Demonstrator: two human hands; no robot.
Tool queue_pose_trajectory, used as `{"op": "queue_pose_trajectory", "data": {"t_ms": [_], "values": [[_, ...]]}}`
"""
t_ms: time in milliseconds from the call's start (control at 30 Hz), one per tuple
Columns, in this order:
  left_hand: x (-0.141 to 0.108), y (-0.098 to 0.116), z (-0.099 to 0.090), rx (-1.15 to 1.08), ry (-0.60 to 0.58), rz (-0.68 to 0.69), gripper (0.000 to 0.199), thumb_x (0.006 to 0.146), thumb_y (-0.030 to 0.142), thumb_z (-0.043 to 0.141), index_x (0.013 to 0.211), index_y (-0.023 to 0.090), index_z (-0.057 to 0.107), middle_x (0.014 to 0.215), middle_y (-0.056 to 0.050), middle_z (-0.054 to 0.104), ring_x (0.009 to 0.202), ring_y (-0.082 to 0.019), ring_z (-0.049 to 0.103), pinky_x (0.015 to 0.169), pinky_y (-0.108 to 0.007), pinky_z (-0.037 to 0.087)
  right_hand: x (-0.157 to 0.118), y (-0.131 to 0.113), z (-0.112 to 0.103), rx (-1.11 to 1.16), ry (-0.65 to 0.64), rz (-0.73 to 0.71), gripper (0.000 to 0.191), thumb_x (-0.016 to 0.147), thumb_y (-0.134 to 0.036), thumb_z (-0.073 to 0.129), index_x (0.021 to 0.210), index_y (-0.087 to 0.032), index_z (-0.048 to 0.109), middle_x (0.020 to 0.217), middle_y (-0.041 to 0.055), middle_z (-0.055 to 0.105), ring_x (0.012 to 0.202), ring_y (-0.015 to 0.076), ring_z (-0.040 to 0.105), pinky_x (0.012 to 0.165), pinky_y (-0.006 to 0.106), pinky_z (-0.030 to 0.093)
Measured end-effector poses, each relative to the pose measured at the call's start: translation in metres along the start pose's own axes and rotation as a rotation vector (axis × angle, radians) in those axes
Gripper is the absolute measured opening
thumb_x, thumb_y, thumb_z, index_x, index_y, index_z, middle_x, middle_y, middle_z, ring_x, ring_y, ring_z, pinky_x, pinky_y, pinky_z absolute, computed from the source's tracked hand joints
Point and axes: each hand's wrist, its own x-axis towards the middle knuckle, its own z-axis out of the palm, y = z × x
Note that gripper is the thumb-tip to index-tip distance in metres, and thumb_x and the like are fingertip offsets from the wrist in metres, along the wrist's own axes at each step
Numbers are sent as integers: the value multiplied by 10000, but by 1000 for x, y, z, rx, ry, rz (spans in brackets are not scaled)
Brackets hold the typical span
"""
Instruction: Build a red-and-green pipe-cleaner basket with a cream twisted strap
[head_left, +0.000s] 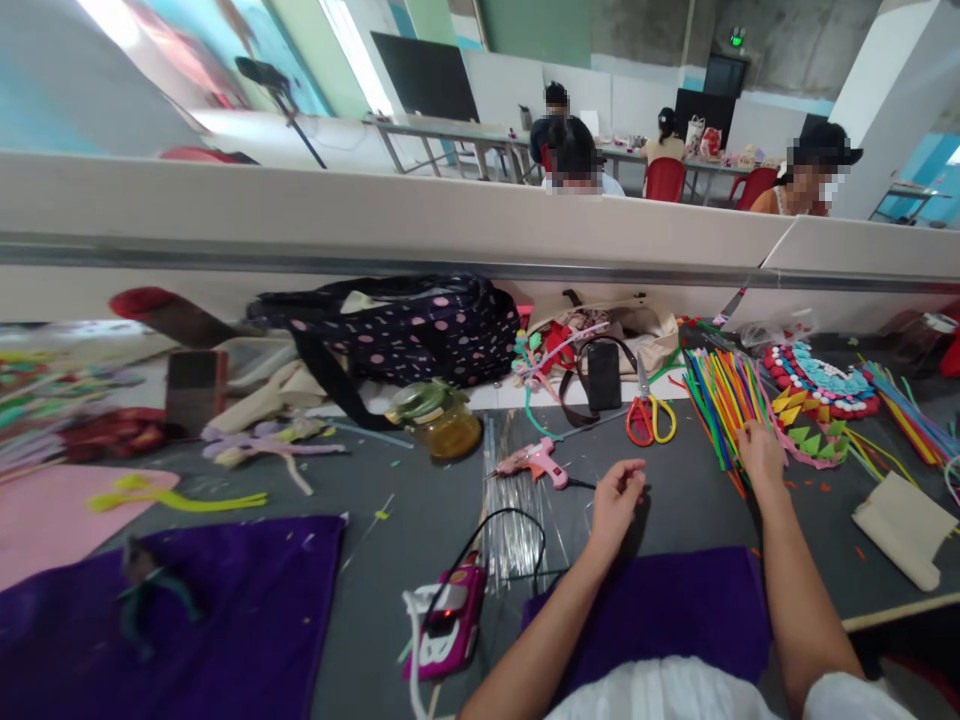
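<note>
My right hand (762, 460) is at the near end of a bundle of coloured pipe cleaners (724, 400), its fingers closed on some of them. My left hand (618, 500) hovers over the dark table with fingers loosely bent and apart, and nothing shows in it. Left of it lie a pink hot glue gun (536, 462) and a spread of thin clear sticks (514, 540). Scissors (649, 420) with red and yellow handles lie beyond my hands. A purple cloth (675, 605) is under my forearms.
A magenta power strip (450, 625) with cables sits front left. Pliers (154, 600) rest on another purple cloth (255, 620). A jar (439, 425), a dotted bag (405, 335) and a beaded, felt-trimmed piece (821, 385) stand farther back. A low partition (375, 220) runs behind; people sit beyond.
</note>
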Motion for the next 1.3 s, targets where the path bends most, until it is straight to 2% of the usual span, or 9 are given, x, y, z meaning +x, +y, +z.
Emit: {"op": "queue_pose_trajectory", "data": {"t_ms": [200,333,433,600,733,867,967,1133,1300], "values": [[-5,-3,7,-8,-30,-24,339,750,384,623,978,134,649,674,15,530,575,-88,465,519,-196,437,15,24,-7,-23,20,-18,361,907,-391,475,1130,-143,613,1072,163,631,988,261,589,819,342,426],[-2,-1,14,-3,-45,-6,312,748,356,616,967,135,649,707,6,549,582,-85,469,517,-190,431,6,12,4,-35,-4,-84,377,862,-329,545,1186,-143,590,1098,161,614,1059,276,547,883,348,407],[0,0,21,12,-72,3,311,742,361,617,956,139,654,722,1,566,582,-87,475,514,-194,428,-8,-4,13,-39,-7,-133,388,859,-246,521,1239,-178,558,1112,139,595,1064,259,531,891,327,397],[-1,-5,29,15,-104,-14,309,743,372,620,949,144,653,687,12,554,564,-88,481,522,-203,427,-17,-15,17,7,15,-201,353,876,-322,508,1192,-187,592,1126,138,573,1040,257,519,854,317,403],[0,-9,27,20,-97,-25,312,735,365,632,949,138,653,689,9,566,555,-85,488,517,-204,422,-4,-3,13,99,40,-212,342,923,-309,407,1155,-159,608,1092,123,612,1046,230,528,909,314,389],[2,-9,23,15,-77,-43,313,742,353,625,964,134,643,694,3,587,546,-81,496,527,-208,430,19,13,8,97,52,-133,369,928,-225,337,1181,-131,587,1147,128,624,1076,216,544,933,306,387],[1,-8,22,-3,-78,-57,309,739,353,625,960,139,641,696,2,595,553,-83,507,532,-209,436,34,20,7,72,22,-74,340,909,-222,381,1140,-143,618,1085,133,655,1023,226,587,885,316,417],[-1,-8,20,-18,-90,-82,313,723,357,636,952,144,646,708,5,597,541,-77,503,530,-206,430,49,20,9,-1,-80,-20,233,862,-251,495,939,-152,691,927,149,679,888,238,644,778,325,456],[-1,-8,15,-17,-65,-87,312,710,365,649,933,146,659,685,3,602,553,-89,516,531,-210,433,51,17,10,-50,-105,-20,255,862,-268,501,1037,-150,646,971,149,669,910,237,644,767,328,465]]}}
